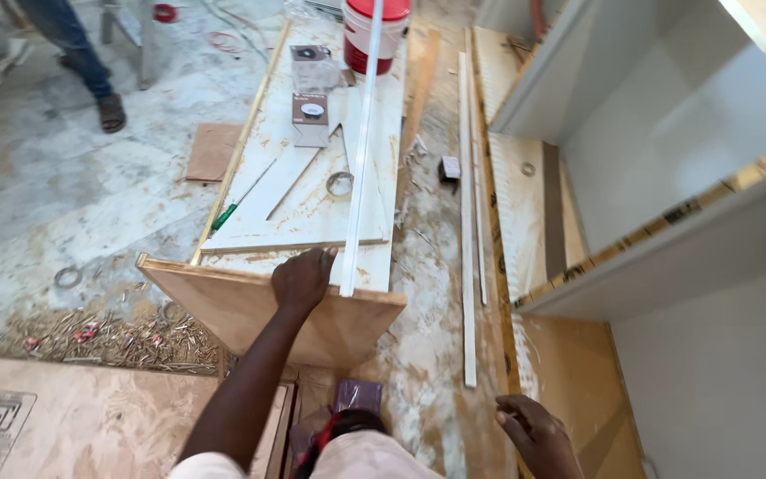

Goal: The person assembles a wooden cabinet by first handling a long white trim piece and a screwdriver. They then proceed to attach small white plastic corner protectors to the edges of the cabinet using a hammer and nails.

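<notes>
My left hand [303, 278] reaches forward onto the near end of a long white-topped plywood board [312, 191], its fingers touching the end of a long thin white strip [362, 151] that lies lengthwise on the board. It holds nothing that I can see. My right hand [534, 432] hangs low at the right with loosely curled fingers and nothing in it, above the dusty floor beside a plywood panel [569, 372].
On the board lie a tape roll [339, 184], two small boxes [310, 118], a green-handled screwdriver [226, 215] and a red-and-white bucket [374, 35]. More white strips [467, 222] lie on the floor. White cabinet carcass [667, 151] at right. Another person's legs [81, 53] stand far left.
</notes>
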